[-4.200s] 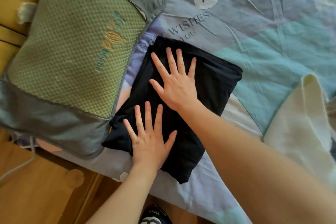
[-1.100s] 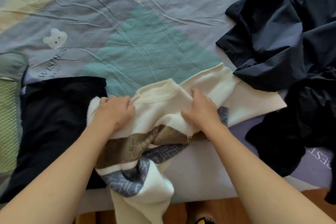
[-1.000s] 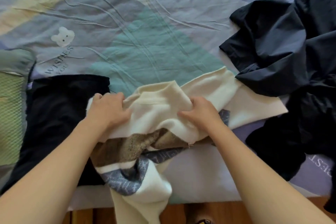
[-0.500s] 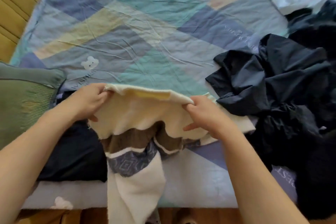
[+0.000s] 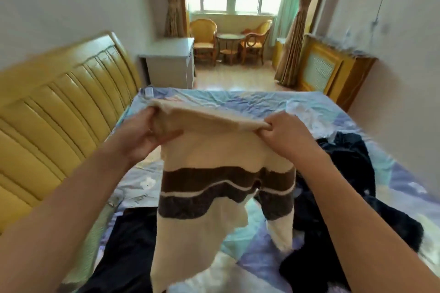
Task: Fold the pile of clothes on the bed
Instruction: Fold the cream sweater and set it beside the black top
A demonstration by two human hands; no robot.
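Note:
A cream sweater (image 5: 214,150) with brown and grey bands hangs in the air over the bed (image 5: 238,102). My left hand (image 5: 142,135) grips its top edge on the left and my right hand (image 5: 283,133) pinches the same edge on the right. Its body and a sleeve dangle down toward the sheet. A folded black garment (image 5: 128,245) lies on the bed at lower left, partly hidden by my left arm. The unfolded pile of dark clothes (image 5: 345,173) lies on the right side of the bed.
A yellow padded headboard (image 5: 59,114) runs along the left. Beyond the bed stand a white cabinet (image 5: 171,64), two wicker chairs with a small round table (image 5: 229,45) under the window, and a radiator cover (image 5: 333,71) on the right wall.
Both hands have lifted the cream sweater off the bed and hold it up by its top edge. The view has tilted up from the bed to the room.

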